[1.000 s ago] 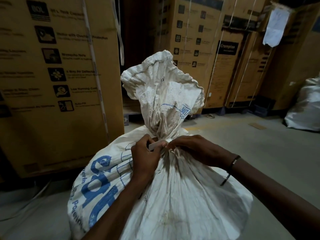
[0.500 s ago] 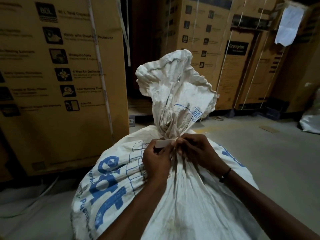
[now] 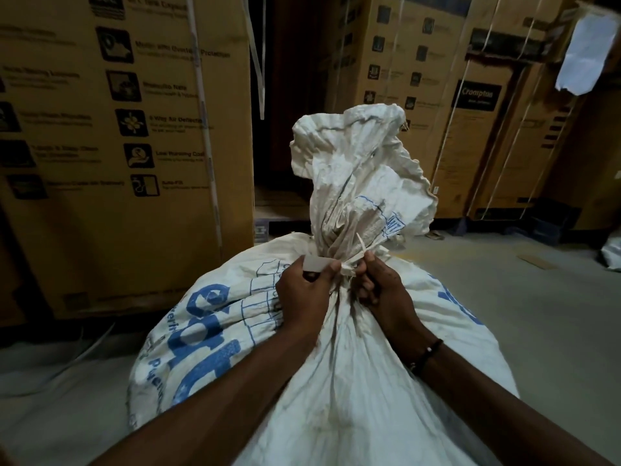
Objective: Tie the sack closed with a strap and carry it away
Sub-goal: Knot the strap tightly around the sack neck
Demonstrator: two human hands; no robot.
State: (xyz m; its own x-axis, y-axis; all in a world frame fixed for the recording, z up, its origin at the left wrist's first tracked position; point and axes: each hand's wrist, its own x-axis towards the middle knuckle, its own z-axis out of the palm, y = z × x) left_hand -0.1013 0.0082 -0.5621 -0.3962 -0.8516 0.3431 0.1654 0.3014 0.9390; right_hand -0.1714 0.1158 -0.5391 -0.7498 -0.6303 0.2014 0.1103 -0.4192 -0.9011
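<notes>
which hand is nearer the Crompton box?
Right. The right hand is at the sack neck on the side of the Crompton box; the left hand is across the knot.

Both of your bare forearms reach forward from the lower edge of the view and converge toward the middle. Your left hand (image 3: 304, 290) is curled into a loose fist, knuckles up, thumb pressed forward against the flat white plastic strap end (image 3: 316, 263) pinched at its top. Your right hand (image 3: 383, 287) sits just beside it, fingers (image 3: 368, 290) folded inward and tips pinching the thin strand next to your left thumb. The two hands nearly touch. A thin dark beaded band (image 3: 425, 356) circles your right wrist, behind that hand.
</notes>
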